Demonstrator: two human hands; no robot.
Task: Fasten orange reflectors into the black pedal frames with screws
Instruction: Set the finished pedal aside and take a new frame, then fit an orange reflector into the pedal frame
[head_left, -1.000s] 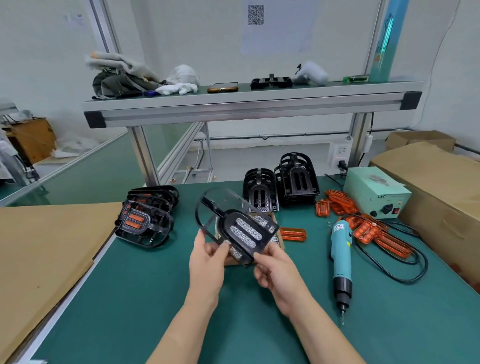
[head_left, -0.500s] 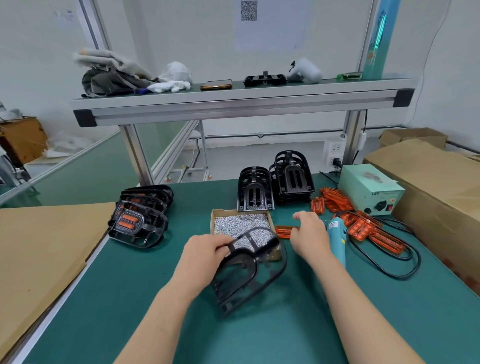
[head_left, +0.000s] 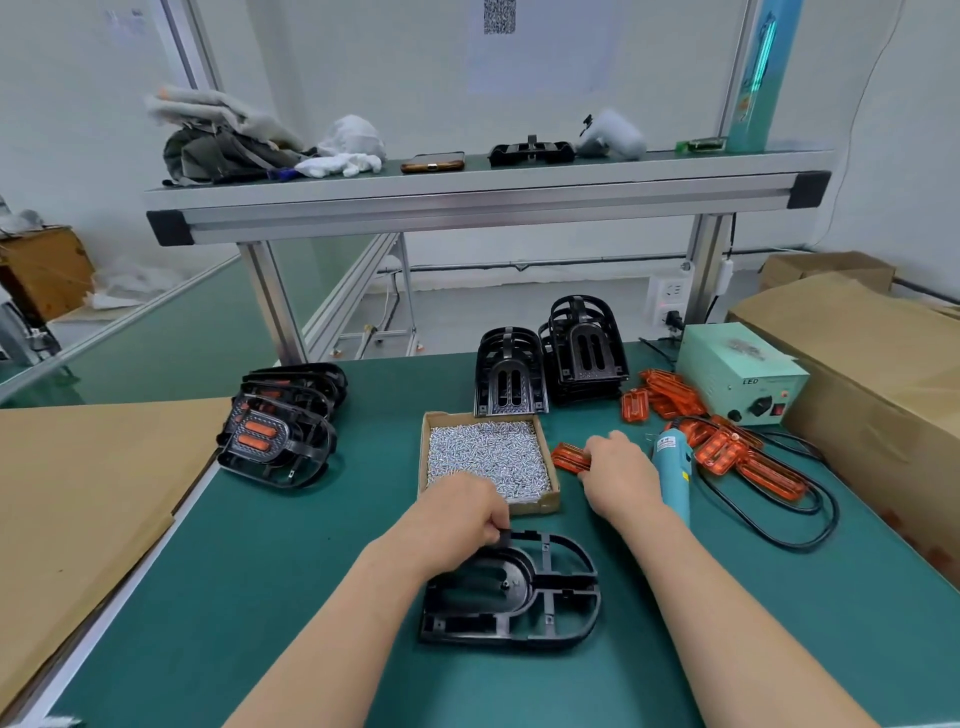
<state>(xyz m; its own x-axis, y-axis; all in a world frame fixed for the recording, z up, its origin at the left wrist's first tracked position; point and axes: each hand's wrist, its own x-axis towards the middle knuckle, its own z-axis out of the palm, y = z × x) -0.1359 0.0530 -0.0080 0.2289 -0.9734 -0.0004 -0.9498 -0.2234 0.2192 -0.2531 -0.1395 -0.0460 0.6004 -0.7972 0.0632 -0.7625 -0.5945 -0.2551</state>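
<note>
Plainly light and stiff, the frame (head_left: 519, 590) lay flat on the surface (head_left: 311, 597), the left hand (head_left: 457, 512) pinching its far rim in its grip. The slick little reflector (head_left: 570, 457), best taken by its edges, lay partly under the right hand (head_left: 618, 473), whose grip I couldn't make out.

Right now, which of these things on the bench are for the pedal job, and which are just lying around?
For the job: black pedal frame gripped by the left hand; orange reflector at the right hand; box of screws; blue screwdriver; spare frames; finished pedals.
Lying about: phone, white gloves, bundled clothing on the shelf.
</note>
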